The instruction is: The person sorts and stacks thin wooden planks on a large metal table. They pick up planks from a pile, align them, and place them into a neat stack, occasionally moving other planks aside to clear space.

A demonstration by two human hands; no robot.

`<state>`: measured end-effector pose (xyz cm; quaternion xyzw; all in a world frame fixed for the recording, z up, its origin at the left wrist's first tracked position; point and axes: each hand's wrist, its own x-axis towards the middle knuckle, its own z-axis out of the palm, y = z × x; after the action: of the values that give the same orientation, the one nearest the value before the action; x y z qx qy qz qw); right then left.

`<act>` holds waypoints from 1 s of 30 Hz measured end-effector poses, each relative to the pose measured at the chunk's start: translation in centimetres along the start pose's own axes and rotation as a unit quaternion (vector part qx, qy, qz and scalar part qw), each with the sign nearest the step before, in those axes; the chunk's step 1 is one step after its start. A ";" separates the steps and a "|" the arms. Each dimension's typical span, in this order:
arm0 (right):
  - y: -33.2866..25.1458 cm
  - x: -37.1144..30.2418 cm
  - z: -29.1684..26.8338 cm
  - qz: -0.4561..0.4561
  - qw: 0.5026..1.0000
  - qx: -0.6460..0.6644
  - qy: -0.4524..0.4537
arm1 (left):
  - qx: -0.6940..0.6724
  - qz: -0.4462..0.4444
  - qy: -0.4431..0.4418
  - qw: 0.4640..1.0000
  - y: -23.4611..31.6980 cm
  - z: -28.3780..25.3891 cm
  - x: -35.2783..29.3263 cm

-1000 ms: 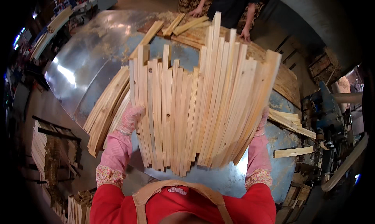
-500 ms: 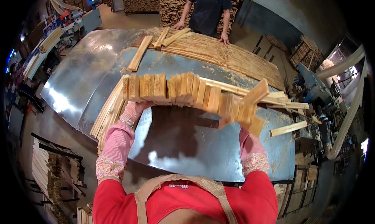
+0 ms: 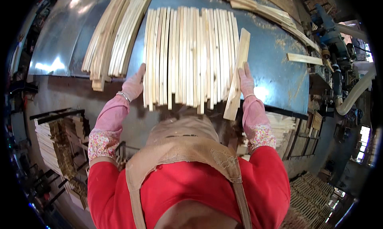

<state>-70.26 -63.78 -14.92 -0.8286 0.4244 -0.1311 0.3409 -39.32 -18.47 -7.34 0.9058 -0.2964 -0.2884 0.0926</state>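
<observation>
A row of pale wooden slats (image 3: 181,55) lies side by side on the metal table, the near ends uneven and some jutting past its front edge. My left hand (image 3: 133,84), in a pink glove, is open, its straight fingers flat along the row's left side. At the other end, one slat (image 3: 237,75) leans askew with its wide face showing and a narrow gap beside the row. My right hand (image 3: 246,80), also gloved, rests open against that slat's outer side with fingers stretched out. Both palms are partly hidden.
Two bundles of slats (image 3: 128,33) lie left of the row. Longer strips (image 3: 275,16) lie across the far right, and a short board (image 3: 304,58) sits near the right edge. Stacked wood on a rack (image 3: 50,145) stands at lower left. Sawdust dots the metal table (image 3: 275,65).
The row, held up between my hands with its ends showing, has come down flat onto the table. My hands are nearer my body. The view has tilted down, and the person opposite is out of sight.
</observation>
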 end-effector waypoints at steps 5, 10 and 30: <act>-3.7 -2.9 0.0 0.144 0.901 0.405 -0.060 | -0.512 -0.028 0.163 0.843 -4.7 8.2 0.4; -3.3 -2.5 1.0 0.230 0.831 0.503 -0.054 | -0.479 -0.093 0.147 0.860 -0.7 7.4 1.1; -6.0 17.7 2.2 0.136 0.969 0.153 -0.136 | -0.123 -0.256 0.106 0.953 0.8 -4.8 5.5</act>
<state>-54.74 -74.32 -13.79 -0.7107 0.4580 -0.0329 0.5329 -33.29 -22.40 -5.72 0.9582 -0.0052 -0.2391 0.1571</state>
